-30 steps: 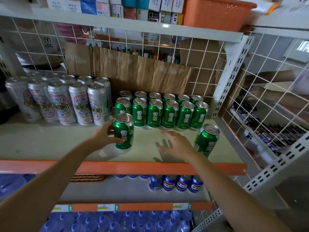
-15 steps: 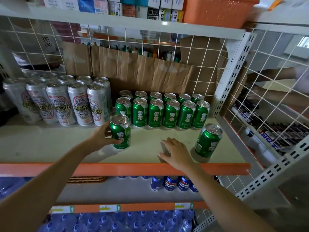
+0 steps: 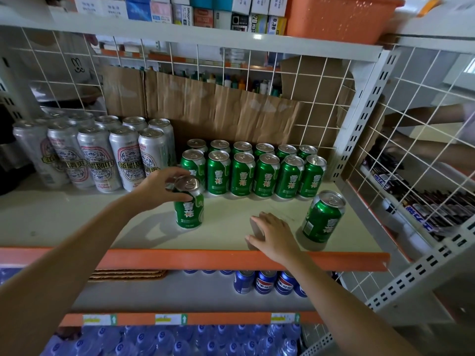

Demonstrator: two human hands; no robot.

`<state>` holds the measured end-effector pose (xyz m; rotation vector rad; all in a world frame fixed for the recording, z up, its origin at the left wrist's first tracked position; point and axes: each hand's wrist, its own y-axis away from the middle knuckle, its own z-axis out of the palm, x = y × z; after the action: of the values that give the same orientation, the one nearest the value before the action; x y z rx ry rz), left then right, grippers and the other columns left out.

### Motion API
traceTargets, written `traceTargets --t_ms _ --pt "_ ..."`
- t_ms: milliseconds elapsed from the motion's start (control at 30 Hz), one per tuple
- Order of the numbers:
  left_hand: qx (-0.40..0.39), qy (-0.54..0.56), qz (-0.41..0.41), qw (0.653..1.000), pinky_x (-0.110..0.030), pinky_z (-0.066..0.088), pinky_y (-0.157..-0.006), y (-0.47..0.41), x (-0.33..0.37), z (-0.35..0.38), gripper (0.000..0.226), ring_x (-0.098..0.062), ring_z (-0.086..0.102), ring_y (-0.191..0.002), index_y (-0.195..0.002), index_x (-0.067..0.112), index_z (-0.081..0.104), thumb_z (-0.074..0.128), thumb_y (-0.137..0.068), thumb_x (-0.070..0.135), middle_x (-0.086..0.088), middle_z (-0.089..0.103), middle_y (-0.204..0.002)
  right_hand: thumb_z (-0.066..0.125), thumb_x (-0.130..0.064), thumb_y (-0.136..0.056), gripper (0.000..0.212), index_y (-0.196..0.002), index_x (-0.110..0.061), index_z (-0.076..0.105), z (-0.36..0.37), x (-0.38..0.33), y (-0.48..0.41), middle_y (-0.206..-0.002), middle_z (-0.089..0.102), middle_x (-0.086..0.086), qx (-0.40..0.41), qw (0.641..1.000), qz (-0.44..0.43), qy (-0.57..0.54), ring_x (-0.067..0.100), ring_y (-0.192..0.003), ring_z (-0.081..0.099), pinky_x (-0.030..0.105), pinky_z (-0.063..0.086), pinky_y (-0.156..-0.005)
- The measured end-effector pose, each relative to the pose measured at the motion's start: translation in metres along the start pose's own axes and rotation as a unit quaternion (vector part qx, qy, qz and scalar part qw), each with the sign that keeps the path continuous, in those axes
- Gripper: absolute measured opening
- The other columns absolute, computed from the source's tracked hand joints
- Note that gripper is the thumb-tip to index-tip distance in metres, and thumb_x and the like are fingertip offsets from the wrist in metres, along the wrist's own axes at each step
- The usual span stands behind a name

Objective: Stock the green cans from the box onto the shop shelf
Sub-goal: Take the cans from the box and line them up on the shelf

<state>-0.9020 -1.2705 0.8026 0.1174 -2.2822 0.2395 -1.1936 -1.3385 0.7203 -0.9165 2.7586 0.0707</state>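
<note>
Both arms bare, reaching fwd from bottom corners of view. Left hand (image 3: 158, 190) raised, wrist bent a bit, thumb low & fingers curled over top, wrapped round upper part of a green can (image 3: 189, 202). Right hand (image 3: 273, 233) lower, palm down, fingers spread loosely & slightly bent, holding nothing, resting flat near front edge of the shelf (image 3: 77, 219). Right forearm runs diagonally from bottom right.

White wire-grid shelving (image 3: 303, 70), orange-edged boards (image 3: 205, 260)

back-row green cans (image 3: 243, 147) mostly hidden, water bottles (image 3: 164, 340) cut off below
</note>
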Motion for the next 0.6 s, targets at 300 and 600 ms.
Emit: traceTargets --t_ms 300,600 --pt "0.03 -0.039 0.027 0.998 -0.034 0.046 -0.093 -0.013 -0.002 -0.001 0.062 -0.018 0.053 -0.108 -0.127 0.008 0.053 0.079 -0.07 0.01 -0.006 0.059 -0.115 0.045 -0.051 -0.092 0.06 -0.143 -0.022 0.033 -0.001 -0.001 0.0 -0.149 0.032 0.001 0.007 1.0 -0.001 -0.005 0.02 -0.139 0.026 0.038 0.02 -0.113" --pt "0.032 -0.045 0.015 0.998 -0.023 0.039 -0.084 -0.034 -0.003 -0.003 0.062 -0.013 0.049 -0.103 -0.129 0.007 0.051 0.076 -0.073 0.007 -0.005 0.057 -0.113 0.044 -0.051 -0.092 0.059 -0.143 -0.023 0.032 -0.001 0.0 0.0 -0.149 0.032 0.0 0.008 1.0 -0.001 -0.003 0.019 -0.139 0.026 0.037 0.02 -0.113"
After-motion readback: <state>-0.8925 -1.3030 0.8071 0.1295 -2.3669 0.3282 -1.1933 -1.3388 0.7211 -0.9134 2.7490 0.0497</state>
